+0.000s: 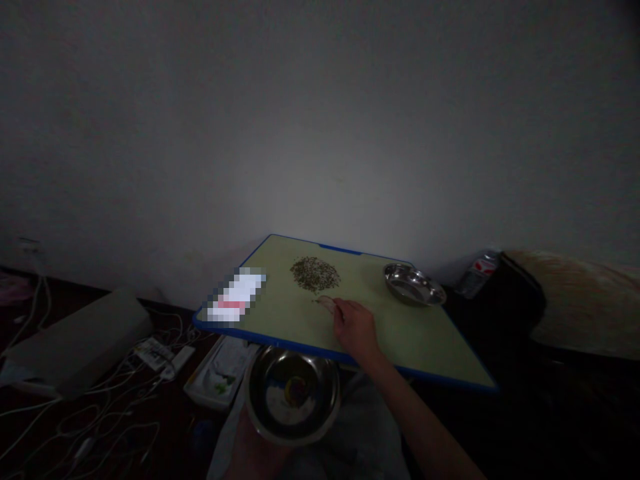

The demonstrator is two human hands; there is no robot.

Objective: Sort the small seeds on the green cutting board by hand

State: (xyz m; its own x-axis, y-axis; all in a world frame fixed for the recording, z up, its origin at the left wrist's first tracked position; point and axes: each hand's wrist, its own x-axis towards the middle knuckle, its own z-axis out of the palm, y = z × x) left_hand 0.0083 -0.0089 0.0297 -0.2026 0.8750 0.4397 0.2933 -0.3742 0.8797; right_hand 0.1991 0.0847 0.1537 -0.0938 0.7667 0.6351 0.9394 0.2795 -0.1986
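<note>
Against the grey wall [320, 147] we see a small table [425, 347] with blue edges. Our right hand [356, 328] pinches a thin pale tool [327, 304], whose kind we cannot tell, just beside the heap of small grains [315, 274] lying toward the far edge. Our left hand [257, 443] holds one metal bowl [293, 397] below the near edge; a second bowl [415, 285] stands near the far right corner.

2 smooth, glossy metal bowls [270, 420] [415, 291], matt tabletop [425, 340], smooth plastic-looking edging [300, 347], plastic bottle [477, 273], matt wall [320, 133]
</note>
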